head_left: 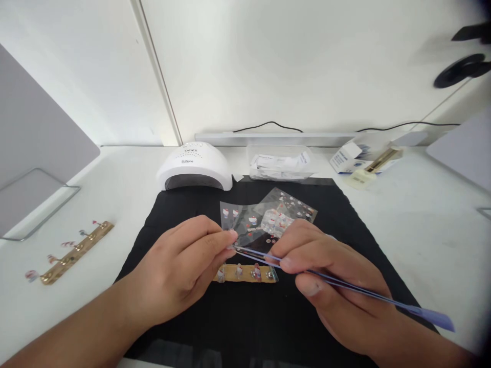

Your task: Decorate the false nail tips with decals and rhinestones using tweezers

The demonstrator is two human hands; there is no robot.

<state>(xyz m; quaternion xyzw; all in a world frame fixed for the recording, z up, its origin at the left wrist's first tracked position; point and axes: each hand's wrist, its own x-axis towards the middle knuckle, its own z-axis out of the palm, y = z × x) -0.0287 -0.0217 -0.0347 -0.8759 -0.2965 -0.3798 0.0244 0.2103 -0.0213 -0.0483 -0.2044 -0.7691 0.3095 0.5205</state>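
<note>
Two hands meet over a black mat, working tweezers at a sticker sheet.

Both hands sit near the front edge of the tabletop: the right hand (326,276) has its fingers (286,263) pinched on a pair of blue tweezers (345,287), whose tips reach the left hand (184,266), and the left fingers (230,236) are closed on the edge of a clear sticker sheet (264,217) lying mid-mat. Just below the tweezer tips, a gold strip (245,272) carrying small decorated nail tips lies flat on the black mat (337,214). Behind the mat, toward the back edge, stand a white nail lamp (195,166) and a clear tray of packets (282,162). A second gold strip (72,254) lies well apart, toward the left edge of the white tabletop (422,230).
</note>
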